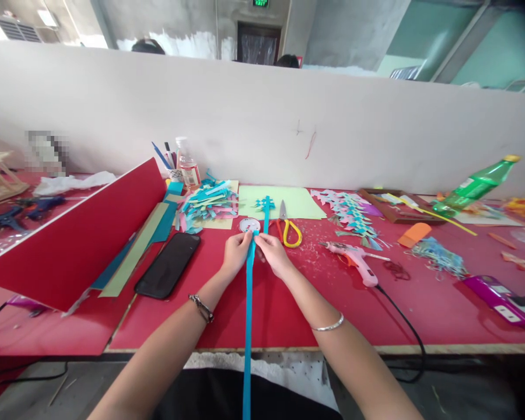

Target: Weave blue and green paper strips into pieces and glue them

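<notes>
My left hand (238,252) and my right hand (271,254) meet over the red table, fingers pinched on a long blue paper strip (249,309). The strip hangs down toward me, past the table edge. Just beyond my fingers, another blue strip (266,214) stretches away to a small woven blue piece (266,203) on a pale green sheet (295,204). Close behind my left hand lies a round white disc (249,224). Scissors (291,229) with red and yellow handles rest beyond my right hand.
A black phone (168,265), a pile of paper strips (210,201) and a leaning red board (91,227) are leftward. To the right lie a pink glue gun (354,261) with its cord, woven paper pieces (350,216), a tilted green bottle (476,185) and a purple power strip (503,300).
</notes>
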Available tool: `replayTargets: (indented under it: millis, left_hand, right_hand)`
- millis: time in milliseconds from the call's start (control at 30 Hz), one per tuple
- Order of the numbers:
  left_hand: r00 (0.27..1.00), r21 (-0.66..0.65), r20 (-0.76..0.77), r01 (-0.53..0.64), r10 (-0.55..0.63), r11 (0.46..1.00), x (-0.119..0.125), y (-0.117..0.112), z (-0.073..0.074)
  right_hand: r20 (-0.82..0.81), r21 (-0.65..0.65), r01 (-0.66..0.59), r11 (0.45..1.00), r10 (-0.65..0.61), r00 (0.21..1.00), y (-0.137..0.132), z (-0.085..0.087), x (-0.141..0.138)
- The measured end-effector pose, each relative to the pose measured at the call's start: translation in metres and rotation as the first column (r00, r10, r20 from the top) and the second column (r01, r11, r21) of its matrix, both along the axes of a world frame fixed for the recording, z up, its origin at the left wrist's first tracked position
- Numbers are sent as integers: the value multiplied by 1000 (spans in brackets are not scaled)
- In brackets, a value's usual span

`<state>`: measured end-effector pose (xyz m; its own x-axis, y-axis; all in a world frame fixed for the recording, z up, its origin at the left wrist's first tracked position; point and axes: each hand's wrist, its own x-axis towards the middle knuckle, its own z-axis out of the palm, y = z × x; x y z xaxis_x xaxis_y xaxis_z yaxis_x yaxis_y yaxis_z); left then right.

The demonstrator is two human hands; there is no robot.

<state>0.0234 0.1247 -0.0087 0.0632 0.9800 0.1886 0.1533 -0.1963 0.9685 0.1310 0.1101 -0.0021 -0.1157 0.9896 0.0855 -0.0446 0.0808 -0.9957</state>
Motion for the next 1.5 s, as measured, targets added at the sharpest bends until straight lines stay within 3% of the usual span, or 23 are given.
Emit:
replayTargets:
  millis: [267,633,800,900,1067,1300,1500]
  left_hand:
    - [992,-6,16,123,-123,992,2,-1,2]
    - [998,-21,33,50,-49,999,-1,2,1]
    - [989,-23,22,148,-148,989,2,0,4]
    - [985,3,17,175,-175,985,3,-2,5]
    - [989,25,15,144,-144,989,1,-1,1]
    - [999,33,26,42,-43,999,-2,1,2]
    - [982,20,0,191,-191,981,2,-3,5]
  right_hand:
    - [-25,-30,73,997,-74,997,1,-2,0]
    - [-46,-30,99,995,-100,994,-1,-2,-5]
    - [-72,-11,194,981,-194,978,1,-1,-2]
    - [-61,-2,181,984,-180,982,2,1,1]
    - [-31,2,100,995,-100,995,0,2,0]
    - [-35,-5,124,992,-124,992,0,0,-1]
    - [-56,-1,177,984,-176,983,2,2,1]
